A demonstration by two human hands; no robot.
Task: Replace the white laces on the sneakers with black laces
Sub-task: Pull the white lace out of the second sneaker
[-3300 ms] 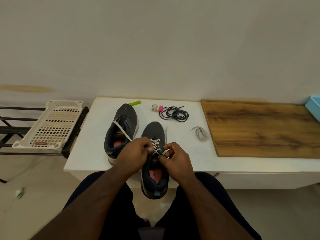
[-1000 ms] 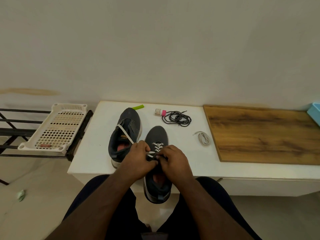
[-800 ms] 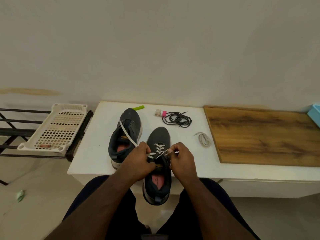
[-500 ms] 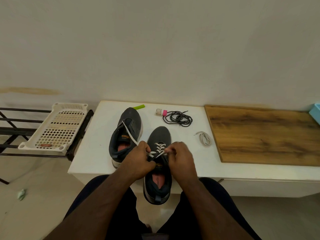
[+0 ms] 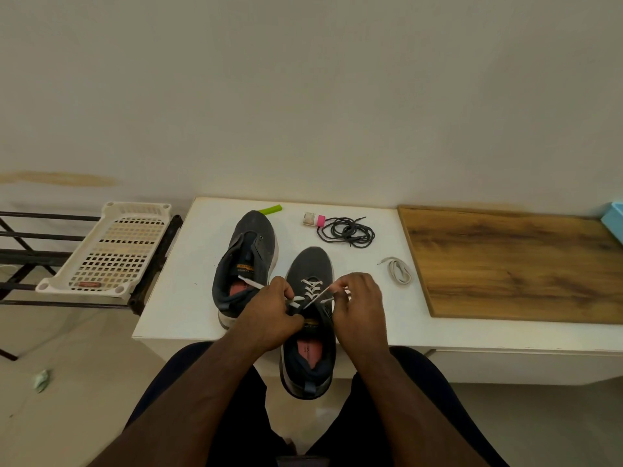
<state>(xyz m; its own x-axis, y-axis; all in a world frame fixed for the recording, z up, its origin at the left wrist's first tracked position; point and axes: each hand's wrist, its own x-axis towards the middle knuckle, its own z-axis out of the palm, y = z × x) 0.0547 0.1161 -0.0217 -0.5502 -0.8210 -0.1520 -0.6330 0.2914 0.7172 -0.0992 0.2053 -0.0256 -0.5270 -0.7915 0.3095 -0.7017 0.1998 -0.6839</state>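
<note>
Two dark grey sneakers stand on the white table. The right sneaker juts over the front edge, with a white lace crossed through its front eyelets. My left hand pinches one end of that lace, which trails across the left sneaker. My right hand pinches the other end, pulled out to the right. The left sneaker shows no lace in its eyelets. A loose white lace lies coiled to the right. Behind the shoes lies a tangle of black laces.
A small pink-capped bottle and a green tube lie at the table's back. A wooden board covers the right part. A white perforated tray rests on a black rack at left. A blue box corner shows far right.
My right hand has pulled the lace end out to the right and my hands have moved apart. The shoe has stayed in place.
</note>
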